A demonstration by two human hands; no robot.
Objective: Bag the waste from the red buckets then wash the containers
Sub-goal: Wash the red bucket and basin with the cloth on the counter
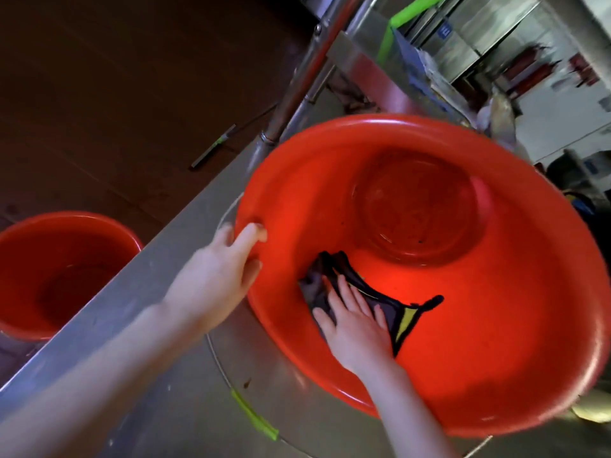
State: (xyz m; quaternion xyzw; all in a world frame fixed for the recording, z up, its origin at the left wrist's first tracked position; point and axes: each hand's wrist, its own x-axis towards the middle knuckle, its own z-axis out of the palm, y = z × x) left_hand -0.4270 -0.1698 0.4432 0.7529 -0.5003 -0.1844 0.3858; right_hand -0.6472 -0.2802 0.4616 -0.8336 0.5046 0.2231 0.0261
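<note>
Gleaming wet red bucket (463, 292), tilted, dark cloth (373, 295) inside.

Both bare forearms are extending forward from the lower edge of the view, the left one crossing from the lower left and the right one rising from the lower centre. The left hand (228, 259) is gripping the near rim of the red bucket (496, 342), its fingers curling over the edge to the inside while the palm is lying against the outer wall. The right hand (355, 320) is reaching inside, palm down, its fingers spread and straight, and is pressing flat on a dark cloth (380, 300) against the inner wall. The right wrist is crossing the rim, slightly bent.
</note>
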